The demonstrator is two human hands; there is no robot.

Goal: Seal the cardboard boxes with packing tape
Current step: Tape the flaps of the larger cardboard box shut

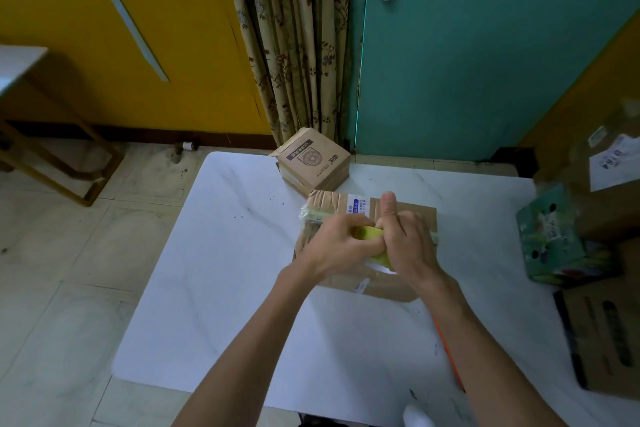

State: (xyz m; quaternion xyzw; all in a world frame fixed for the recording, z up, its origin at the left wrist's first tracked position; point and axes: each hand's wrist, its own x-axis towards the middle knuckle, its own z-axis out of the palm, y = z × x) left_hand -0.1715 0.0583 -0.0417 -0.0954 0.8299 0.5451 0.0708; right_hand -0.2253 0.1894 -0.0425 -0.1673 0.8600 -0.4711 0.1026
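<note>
A left hand (330, 248) and a right hand (407, 243) met over a flat cardboard box (388, 289) lying mid-tabletop (235, 253), the fingers of both curled around a yellow tape roll (367, 233), the right thumb raised, a smaller box (313, 159) at the far edge.

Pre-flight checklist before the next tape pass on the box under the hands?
1. Tape roll in hand: ok, the left hand and right hand both have a grip on it.
2. Box flat on the table: ok.
3. Tape strip laid across the box: ok, its ends show at both side edges.
4. Strip cut free of the roll: cannot tell, the hands hide it.
5. Flap seam fully closed: cannot tell, the hands cover it.
</note>
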